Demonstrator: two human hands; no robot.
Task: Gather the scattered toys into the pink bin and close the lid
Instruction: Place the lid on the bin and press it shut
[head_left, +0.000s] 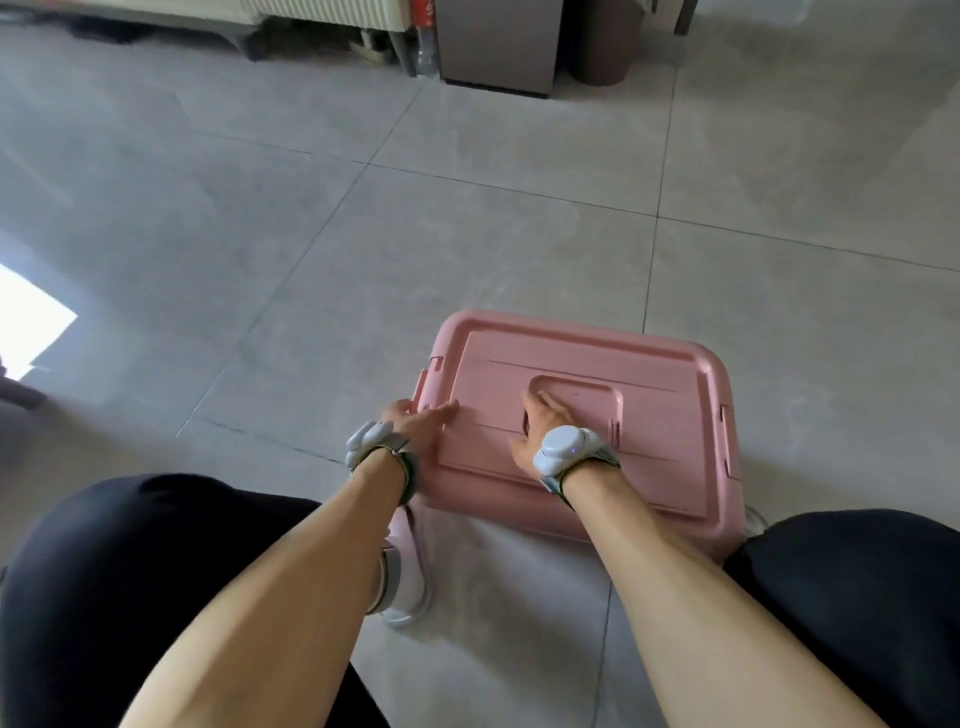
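The pink bin (727, 493) stands on the grey tiled floor between my knees, with its pink lid (660, 410) lying flat on top. My left hand (415, 418) rests on the lid's left edge by the side latch, thumb stretched across the surface. My right hand (543, 423) lies flat in the lid's recessed middle panel, fingers straight. Both wrists wear white trackers. No toys are visible; the bin's inside is hidden by the lid.
My knees in dark trousers frame the bottom corners, and a white shoe (410, 577) sits beside the bin. A brown cabinet (496, 47) and a round bin (605, 41) stand at the far wall. A bright sun patch (31, 322) lies at left.
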